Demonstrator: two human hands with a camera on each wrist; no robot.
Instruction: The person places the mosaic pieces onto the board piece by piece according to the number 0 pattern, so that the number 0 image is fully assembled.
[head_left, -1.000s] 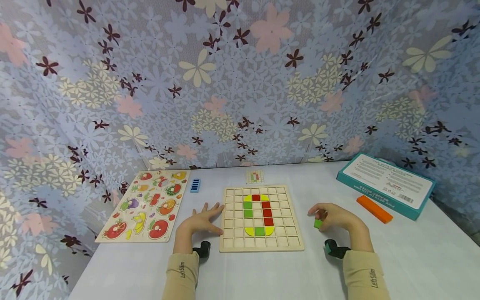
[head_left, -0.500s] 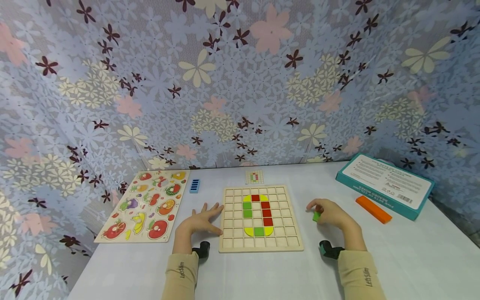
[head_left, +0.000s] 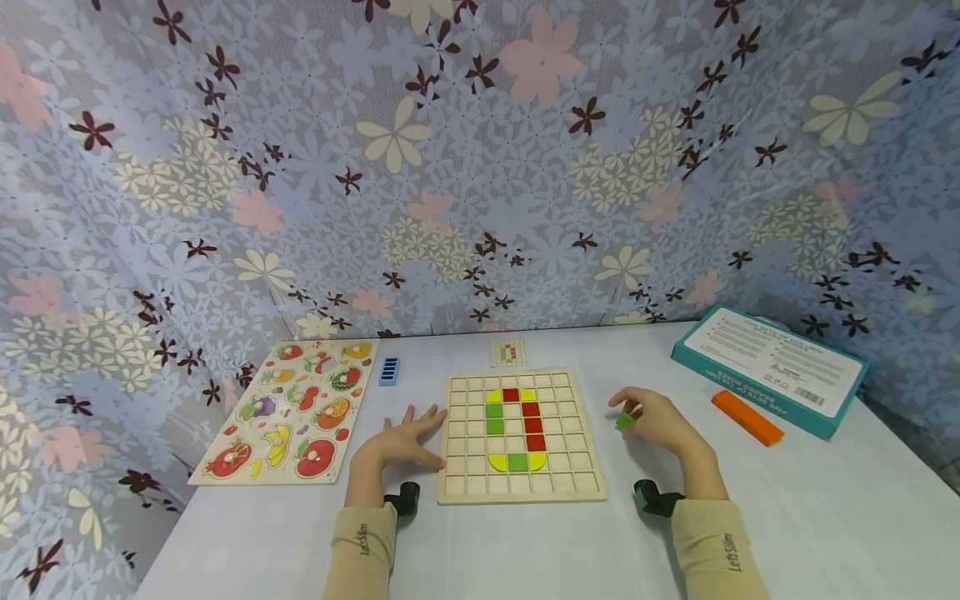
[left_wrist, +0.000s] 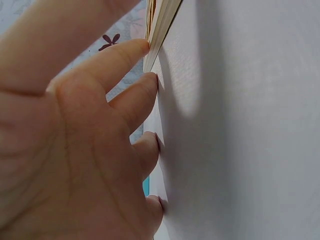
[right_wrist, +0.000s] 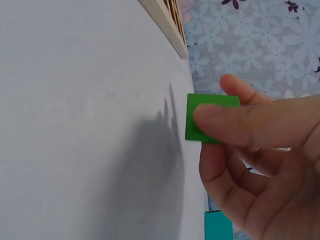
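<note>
Right hand [head_left: 654,422] pinches a green tile [right_wrist: 206,118] betw. thumb & forefinger, just above the counter [head_left: 525,542], right of the grid board [head_left: 521,436]. Left hand [head_left: 405,440] lies flat, fingers spread, steadying board's left edge. Mid-carry; next likely needs lining up w/ an empty cell.

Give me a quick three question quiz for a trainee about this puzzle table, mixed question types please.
1. True or false: the right hand pinches a green tile.
2. Multiple choice: where does the left hand rest? A) on the teal box B) on the table at the left edge of the grid board C) on the fruit puzzle
3. What colour is the bar lying in front of the teal box?

Key:
1. True; thumb and fingers hold it clear of the board.
2. B; fingers spread flat.
3. Orange.
</note>
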